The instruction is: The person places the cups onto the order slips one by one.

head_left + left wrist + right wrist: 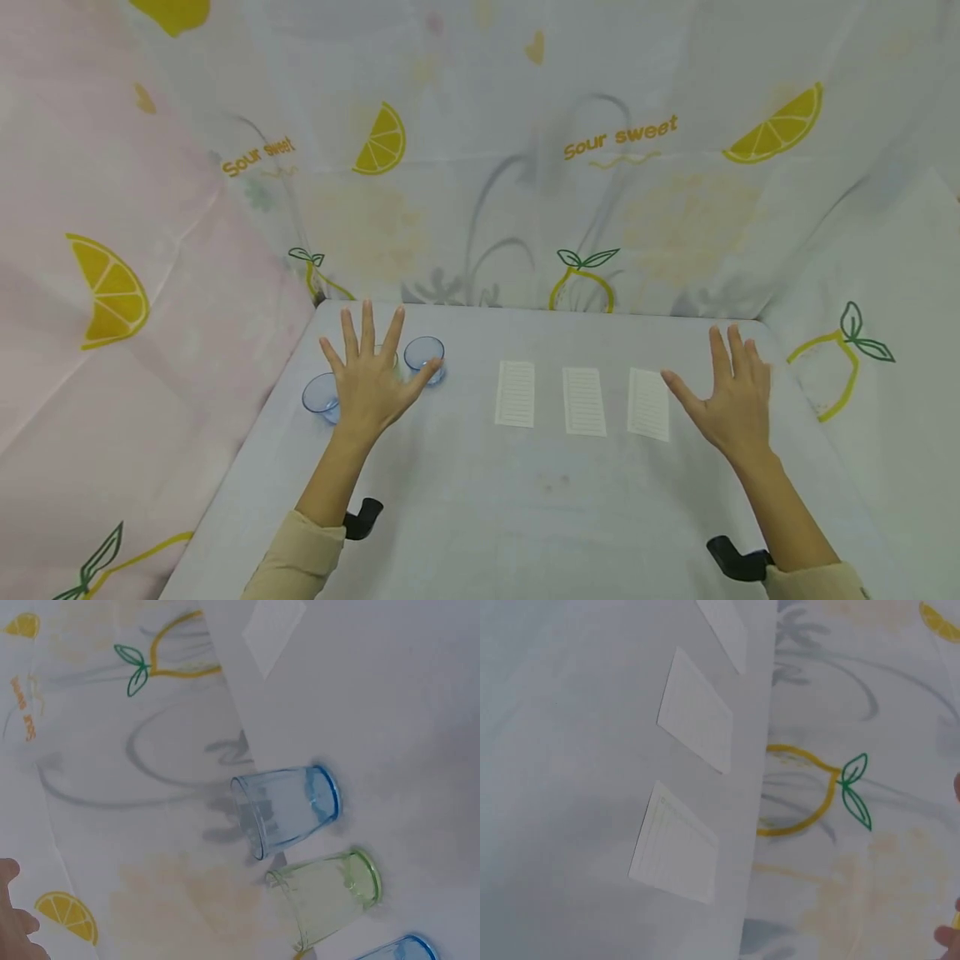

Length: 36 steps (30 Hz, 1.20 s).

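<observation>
White worktop [480, 517], seen from above through the head camera, with its far edge meeting a pale printed sheet [465, 92]. The sheet rises behind and on both sides, pinkish on the left. I can make out yellow lemon slices, outlined lemons with green leaves, grey plant shapes and the orange words "Sour sweet".

Near the worktop's far left corner stand three clear tumblers, all upright: a blue tumbler [321, 396] closest to the left edge, a green tumbler [326, 900] in the middle, and a second blue tumbler [424, 354] to its right. From my head view the left hand [369, 387] hides most of the green one. Right of centre, toward the far edge, three lined white cards lie flat in a row, apart from one another: left card [515, 394], middle card [584, 402] and right card [648, 404].

Both forearms reach forward from beige sleeves [300, 554], backs of the hands toward me. The left hand is raised above the tumblers, fingers fanned wide and thumb out, holding nothing. The right hand [735, 408] is raised to the right of the right card, thumb stretched toward it, fingers straight and closer together, also holding nothing. A black curved piece [365, 518] juts inward at each wrist.
</observation>
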Available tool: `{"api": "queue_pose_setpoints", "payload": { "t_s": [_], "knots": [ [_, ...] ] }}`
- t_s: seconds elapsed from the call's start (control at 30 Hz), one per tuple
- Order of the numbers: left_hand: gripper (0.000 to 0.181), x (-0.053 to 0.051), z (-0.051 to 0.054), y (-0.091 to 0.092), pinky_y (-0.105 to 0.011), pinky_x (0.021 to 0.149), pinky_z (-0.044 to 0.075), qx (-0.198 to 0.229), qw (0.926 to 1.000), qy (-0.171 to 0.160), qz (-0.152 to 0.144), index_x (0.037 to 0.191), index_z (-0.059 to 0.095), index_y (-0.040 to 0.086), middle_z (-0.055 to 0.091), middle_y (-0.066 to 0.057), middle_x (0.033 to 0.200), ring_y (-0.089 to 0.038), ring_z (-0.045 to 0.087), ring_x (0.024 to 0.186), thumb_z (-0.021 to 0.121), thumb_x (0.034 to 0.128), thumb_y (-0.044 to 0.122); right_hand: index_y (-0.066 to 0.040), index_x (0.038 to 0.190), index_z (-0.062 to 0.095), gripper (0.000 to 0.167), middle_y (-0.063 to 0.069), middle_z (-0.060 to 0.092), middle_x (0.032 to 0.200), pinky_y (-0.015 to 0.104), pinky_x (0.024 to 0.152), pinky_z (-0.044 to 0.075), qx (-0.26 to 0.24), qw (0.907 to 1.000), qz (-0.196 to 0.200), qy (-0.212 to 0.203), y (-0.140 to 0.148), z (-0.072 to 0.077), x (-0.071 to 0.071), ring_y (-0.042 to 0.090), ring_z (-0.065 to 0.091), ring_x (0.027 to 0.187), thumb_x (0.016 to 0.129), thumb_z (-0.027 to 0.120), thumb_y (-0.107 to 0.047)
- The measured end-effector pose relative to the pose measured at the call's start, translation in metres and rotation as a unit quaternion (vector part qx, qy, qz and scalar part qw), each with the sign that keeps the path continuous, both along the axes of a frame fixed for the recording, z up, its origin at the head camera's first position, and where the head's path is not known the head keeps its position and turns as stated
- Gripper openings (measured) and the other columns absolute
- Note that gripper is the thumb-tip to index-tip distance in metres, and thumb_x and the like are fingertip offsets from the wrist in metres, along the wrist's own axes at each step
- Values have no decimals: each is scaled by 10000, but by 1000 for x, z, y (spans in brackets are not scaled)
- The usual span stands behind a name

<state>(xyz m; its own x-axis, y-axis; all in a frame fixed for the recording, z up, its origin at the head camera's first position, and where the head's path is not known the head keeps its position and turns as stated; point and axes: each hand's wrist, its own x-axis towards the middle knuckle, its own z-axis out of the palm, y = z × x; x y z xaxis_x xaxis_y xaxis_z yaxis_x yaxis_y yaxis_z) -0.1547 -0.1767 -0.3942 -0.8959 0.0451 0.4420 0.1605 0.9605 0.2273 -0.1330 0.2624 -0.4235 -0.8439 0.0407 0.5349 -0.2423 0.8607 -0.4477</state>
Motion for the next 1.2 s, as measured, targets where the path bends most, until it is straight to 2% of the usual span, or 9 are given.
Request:
{"api": "queue_pose_setpoints", "payload": {
  "t_s": [0.2, 0.5, 0.6, 0.7, 0.77, 0.87, 1.03, 1.13, 1.2],
  "knots": [
    [861, 6, -3, -4, -691, 1069, 35, 325, 9993, -182, -92, 1479, 316, 215, 217, -206, 1528, -410, 70, 1420, 533, 790, 683, 59, 1423, 321, 821, 292, 351, 1432, 610, 1048, 267, -454, 9943, 875, -402, -4, -8, -4, 485, 315, 1300, 799, 736, -276],
    [851, 20, -22, -12, -651, 1070, 190, 1057, 9937, -194, -321, 1442, 386, 127, 343, -233, 1465, -431, 198, 1388, 663, 766, 564, 79, 1378, 392, 811, 297, 435, 1368, 613, 961, 368, -570, 9894, 1299, -307, -25, -25, -13, 482, 407, 1238, 727, 797, -186],
    [810, 27, -33, -19, -613, 1022, 321, 1483, 9886, 84, -237, 1397, 442, 70, 440, -233, 1399, -428, 347, 1320, 716, 752, 477, 107, 1342, 424, 801, 310, 468, 1330, 610, 941, 394, -613, 9880, 1400, -228, -35, -32, -16, 487, 443, 1204, 695, 813, -162],
    [720, 34, -46, -30, -582, 914, 434, 1848, 9806, 646, -88, 1290, 534, -5, 570, -232, 1256, -425, 513, 1166, 762, 722, 374, 135, 1309, 446, 783, 322, 487, 1302, 606, 932, 413, -657, 9860, 1517, -224, -46, -40, -21, 491, 468, 1179, 680, 818, -143],
    [663, 39, -56, -39, -568, 872, 457, 2005, 9737, 1082, -29, 1211, 574, -51, 617, -240, 1165, -429, 560, 1076, 783, 693, 307, 142, 1297, 456, 765, 325, 493, 1293, 605, 931, 416, -716, 9840, 1606, -279, -53, -45, -24, 492, 475, 1171, 690, 815, -154],
    [649, 46, -69, -53, -569, 894, 420, 2241, 9635, 1463, 10, 1182, 572, -76, 610, -247, 1134, -434, 528, 1063, 798, 659, 234, 142, 1296, 459, 757, 319, 492, 1297, 589, 946, 417, -817, 9809, 1727, -375, -62, -51, -29, 483, 479, 1177, 699, 810, -165],
    [765, 55, -87, -71, -589, 950, 354, 2574, 9511, 1684, 287, 1238, 509, -99, 532, -275, 1211, -447, 435, 1141, 825, 604, 191, 150, 1280, 471, 764, 311, 507, 1279, 555, 933, 449, -927, 9763, 1920, -367, -74, -63, -36, 464, 507, 1155, 676, 819, -162],
    [862, 59, -97, -81, -603, 1002, 311, 2847, 9441, 1550, 608, 1290, 454, -113, 472, -299, 1291, -460, 382, 1214, 847, 578, 174, 153, 1277, 472, 773, 311, 506, 1278, 546, 931, 454, -984, 9731, 2032, -451, -81, -69, -42, 461, 511, 1151, 672, 823, -175],
    [926, 60, -103, -88, -604, 1039, 277, 3094, 9386, 1271, 846, 1333, 404, -111, 421, -296, 1353, -451, 340, 1266, 858, 576, 169, 151, 1284, 466, 784, 308, 499, 1287, 539, 939, 450, -1004, 9709, 2097, -570, -86, -74, -46, 455, 507, 1159, 675, 825, -188]
  ]
}}
